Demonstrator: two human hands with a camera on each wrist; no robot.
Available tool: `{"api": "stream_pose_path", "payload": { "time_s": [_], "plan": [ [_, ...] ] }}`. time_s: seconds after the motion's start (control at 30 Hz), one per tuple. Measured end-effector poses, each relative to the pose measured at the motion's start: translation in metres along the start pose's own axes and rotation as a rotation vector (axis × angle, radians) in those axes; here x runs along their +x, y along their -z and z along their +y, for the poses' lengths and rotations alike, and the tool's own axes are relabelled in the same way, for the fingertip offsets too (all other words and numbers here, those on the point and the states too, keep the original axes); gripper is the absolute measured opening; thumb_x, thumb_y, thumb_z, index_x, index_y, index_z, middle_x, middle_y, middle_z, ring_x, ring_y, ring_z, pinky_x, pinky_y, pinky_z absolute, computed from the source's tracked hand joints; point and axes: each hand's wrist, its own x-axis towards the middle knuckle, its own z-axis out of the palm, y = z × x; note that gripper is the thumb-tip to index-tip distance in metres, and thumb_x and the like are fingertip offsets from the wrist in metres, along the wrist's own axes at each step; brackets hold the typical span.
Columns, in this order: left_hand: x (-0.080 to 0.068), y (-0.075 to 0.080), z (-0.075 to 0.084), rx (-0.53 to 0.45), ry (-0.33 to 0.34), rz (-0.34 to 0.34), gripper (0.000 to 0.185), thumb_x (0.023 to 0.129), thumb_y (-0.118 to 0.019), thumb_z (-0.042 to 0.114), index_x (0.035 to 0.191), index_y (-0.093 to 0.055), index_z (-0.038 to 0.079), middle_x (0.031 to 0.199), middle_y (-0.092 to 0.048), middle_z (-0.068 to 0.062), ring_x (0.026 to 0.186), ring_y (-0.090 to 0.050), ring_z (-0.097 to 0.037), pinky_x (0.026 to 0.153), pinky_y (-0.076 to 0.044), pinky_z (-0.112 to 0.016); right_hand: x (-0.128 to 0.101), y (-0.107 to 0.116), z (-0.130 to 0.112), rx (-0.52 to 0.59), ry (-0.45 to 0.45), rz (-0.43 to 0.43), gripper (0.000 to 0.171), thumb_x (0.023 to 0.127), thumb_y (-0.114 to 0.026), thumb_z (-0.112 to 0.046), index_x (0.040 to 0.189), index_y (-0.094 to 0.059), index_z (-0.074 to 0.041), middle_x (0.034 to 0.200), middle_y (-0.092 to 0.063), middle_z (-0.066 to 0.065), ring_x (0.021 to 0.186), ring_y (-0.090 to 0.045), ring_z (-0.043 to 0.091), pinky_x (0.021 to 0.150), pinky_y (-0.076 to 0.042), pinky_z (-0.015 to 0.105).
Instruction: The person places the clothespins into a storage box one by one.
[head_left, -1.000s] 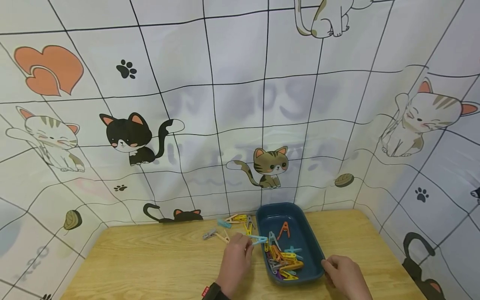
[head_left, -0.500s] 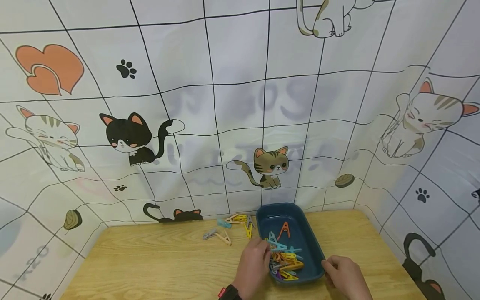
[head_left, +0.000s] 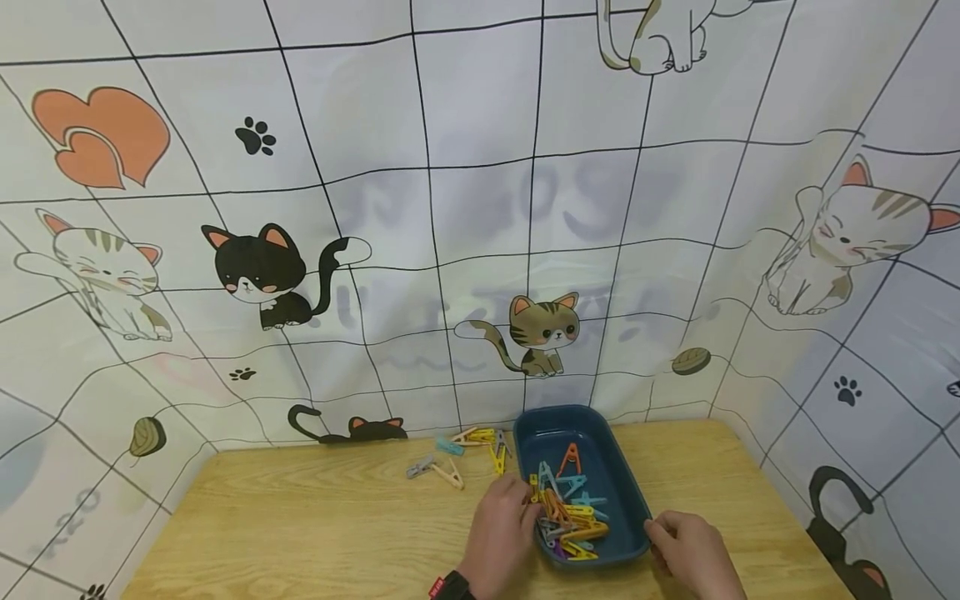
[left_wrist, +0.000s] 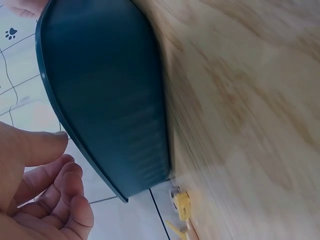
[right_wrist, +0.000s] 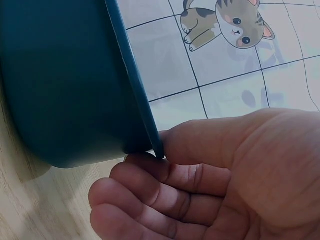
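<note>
A dark blue plastic tray [head_left: 558, 429] stands on the wooden table, with a pile of coloured clothespins [head_left: 581, 529] at its near end. An orange clothespin [head_left: 573, 454] lies apart from the pile, close to a light blue clothespin [head_left: 572, 482]. My left hand [head_left: 498, 525] is at the tray's left rim, fingertips above its inside edge. In the left wrist view its fingers [left_wrist: 62, 192] are loosely bent, and nothing shows between them and the thumb. My right hand [head_left: 692, 550] pinches the tray's near right rim between thumb and fingers, as the right wrist view shows.
Left of the tray lie several loose clothespins, among them a grey clothespin [head_left: 420, 467], a cream clothespin [head_left: 450, 476] and a yellow clothespin [head_left: 498, 457]. A white sheet [head_left: 420, 217] with printed cats hangs behind the table [head_left: 315, 517].
My left hand has carried a light blue clothespin right, into the tray, and let it go. It now lies below the orange one. My right hand has stayed on the rim.
</note>
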Motion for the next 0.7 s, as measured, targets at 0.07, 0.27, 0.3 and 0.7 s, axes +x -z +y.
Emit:
{"api": "stream_pose_path", "payload": {
  "time_s": [0.07,0.27,0.3,0.7],
  "plan": [
    [-0.001,0.002,-0.003,0.010,0.006,0.013,0.008,0.092,-0.077,0.007,0.089,-0.070,0.009,0.088,-0.056,0.003,0.079,-0.053,-0.006,0.064,-0.045,-0.023,0.000,0.000,-0.001,0.002,-0.001,0.001,0.029,0.101,-0.059,-0.012,0.073,-0.064,-0.007,0.061,-0.057,-0.001,0.059,-0.051,0.017,0.062,-0.043,0.033],
    [-0.005,0.013,-0.017,0.046,0.032,0.022,0.003,0.093,-0.074,0.006,0.093,-0.071,0.007,0.088,-0.058,0.001,0.079,-0.054,-0.008,0.065,-0.047,-0.025,0.001,0.000,-0.002,-0.003,0.001,-0.001,0.029,0.101,-0.059,-0.012,0.073,-0.064,-0.007,0.062,-0.057,-0.002,0.059,-0.052,0.016,0.063,-0.044,0.033],
    [-0.005,0.016,-0.020,0.053,0.034,0.021,0.002,0.094,-0.074,0.006,0.094,-0.072,0.006,0.088,-0.058,0.001,0.078,-0.053,-0.008,0.065,-0.047,-0.025,0.001,0.000,-0.002,-0.004,0.003,-0.003,0.029,0.101,-0.059,-0.012,0.073,-0.064,-0.007,0.062,-0.057,-0.002,0.060,-0.052,0.016,0.063,-0.044,0.033],
    [-0.007,0.037,-0.067,0.207,0.023,0.106,0.011,0.086,-0.080,0.000,0.096,-0.073,0.000,0.088,-0.062,-0.004,0.080,-0.063,-0.018,0.067,-0.054,-0.030,0.000,-0.001,0.000,-0.014,-0.003,-0.008,0.032,0.102,-0.058,-0.014,0.070,-0.060,-0.009,0.059,-0.053,-0.001,0.060,-0.048,0.017,0.063,-0.040,0.033]
  ]
}}
